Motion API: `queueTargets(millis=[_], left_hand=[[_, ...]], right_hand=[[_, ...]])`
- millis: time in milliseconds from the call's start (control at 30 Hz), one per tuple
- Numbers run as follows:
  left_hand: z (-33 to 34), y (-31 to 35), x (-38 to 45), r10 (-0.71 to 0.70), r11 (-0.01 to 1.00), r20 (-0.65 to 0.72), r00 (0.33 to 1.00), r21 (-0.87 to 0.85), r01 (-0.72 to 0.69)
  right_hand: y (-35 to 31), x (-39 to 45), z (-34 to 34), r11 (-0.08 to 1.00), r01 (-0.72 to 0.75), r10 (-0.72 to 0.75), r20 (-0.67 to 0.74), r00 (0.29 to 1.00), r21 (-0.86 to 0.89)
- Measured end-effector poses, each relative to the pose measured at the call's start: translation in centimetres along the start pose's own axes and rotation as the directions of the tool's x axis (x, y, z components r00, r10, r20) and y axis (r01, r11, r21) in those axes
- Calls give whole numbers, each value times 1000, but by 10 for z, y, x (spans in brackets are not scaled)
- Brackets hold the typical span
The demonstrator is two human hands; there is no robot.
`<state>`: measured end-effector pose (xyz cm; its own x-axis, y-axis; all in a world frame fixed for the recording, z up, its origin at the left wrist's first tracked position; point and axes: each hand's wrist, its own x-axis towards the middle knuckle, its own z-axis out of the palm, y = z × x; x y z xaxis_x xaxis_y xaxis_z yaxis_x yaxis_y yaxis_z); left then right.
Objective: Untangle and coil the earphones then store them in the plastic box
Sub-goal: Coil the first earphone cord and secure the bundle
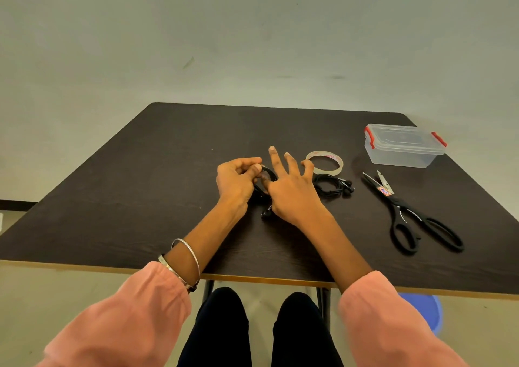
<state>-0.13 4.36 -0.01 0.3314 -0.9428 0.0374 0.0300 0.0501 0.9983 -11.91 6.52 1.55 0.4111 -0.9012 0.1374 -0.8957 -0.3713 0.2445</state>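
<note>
Head view, dark wooden table [140, 198]. Your left hand [236, 182] pinches a coiled black earphone cable [266, 182] at table centre; your right hand [292, 189] touches it, fingers spread straight. Right of it: second black earphone bundle [334, 187], clear tape roll [325, 162] with unreadable red print, black-handled scissors [407, 212] bearing an illegible red label. Far right: closed clear plastic box with red clips [404, 145].
</note>
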Motion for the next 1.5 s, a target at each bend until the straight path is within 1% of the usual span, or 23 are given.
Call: queueTargets(millis=[67, 167, 200, 233, 267, 300, 333, 367, 400, 433, 467, 500, 567, 633, 800, 867, 1000, 1133, 1233, 1333, 1433, 1500], left_hand=[[0, 2, 0, 7, 1000, 1, 1000, -12, -7], [-2, 5, 2, 23, 999, 12, 1000, -40, -22], [-4, 6, 2, 24, 998, 15, 1000, -50, -23], [-6, 7, 2, 24, 998, 23, 999, -65, -22], [-8, 7, 3, 25, 996, 36, 999, -83, -21], [-9, 8, 2, 27, 995, 53, 998, -96, -22], [-10, 8, 2, 31, 995, 69, 997, -102, -24], [-11, 7, 1, 37, 994, 84, 996, -103, -28], [-11, 7, 0, 46, 994, 96, 994, -106, -35], [-10, 7, -1, 57, 993, 108, 992, -108, -46], [-10, 7, -2, 71, 993, 120, 990, -107, -58], [-10, 7, -3, 86, 992, 133, 987, -104, -72], [-9, 9, -4, 117, 990, 151, 981, -92, -104], [-9, 11, -5, 145, 988, 158, 977, -76, -134], [-9, 12, -5, 210, 977, 157, 965, 3, -214], [-9, 11, -4, 238, 968, 161, 958, 46, -248], [-10, 9, -3, 250, 960, 168, 954, 83, -266], [-11, 8, -5, 265, 949, 214, 940, 116, -294], [-14, 8, -5, 259, 943, 284, 923, 131, -305], [-15, 9, -4, 257, 913, 353, 900, 216, -345], [-14, 11, -6, 307, 856, 351, 885, 305, -418], [-12, 12, -8, 348, 829, 327, 879, 332, -451]], right_hand=[[1, 0, 0, 999, 18, -17, -4, 1000, 50], [6, -1, 4, 982, -5, 11, -28, 1000, 189], [8, -1, 7, 962, -4, 24, -67, 997, 274], [8, -1, 10, 918, 9, 50, -137, 989, 397], [9, -1, 12, 835, 24, 115, -216, 970, 550], [9, -1, 13, 698, 41, 224, -272, 936, 715], [9, -1, 12, 521, 55, 361, -278, 890, 852], [10, 0, 8, 345, 54, 484, -227, 845, 937], [11, 1, 4, 189, 27, 566, -131, 814, 982], [14, 4, -1, 64, -18, 595, -24, 804, 998], [17, 6, -3, -36, -64, 572, 73, 817, 997], [19, 8, -6, -121, -104, 517, 152, 842, 987], [22, 10, -11, -236, -162, 400, 248, 882, 958], [23, 12, -15, -285, -198, 346, 294, 891, 938], [22, 17, -16, -397, -219, 401, 383, 832, 891], [21, 17, -16, -465, -207, 399, 413, 818, 861], [21, 20, -16, -607, -188, 362, 480, 799, 772], [22, 22, -15, -653, -200, 354, 528, 772, 730], [26, 22, -13, -644, -207, 367, 535, 761, 736], [29, 21, -11, -581, -218, 416, 516, 749, 784], [29, 19, -11, -439, -209, 470, 421, 775, 874], [30, 17, -12, -308, -191, 503, 330, 799, 932]])
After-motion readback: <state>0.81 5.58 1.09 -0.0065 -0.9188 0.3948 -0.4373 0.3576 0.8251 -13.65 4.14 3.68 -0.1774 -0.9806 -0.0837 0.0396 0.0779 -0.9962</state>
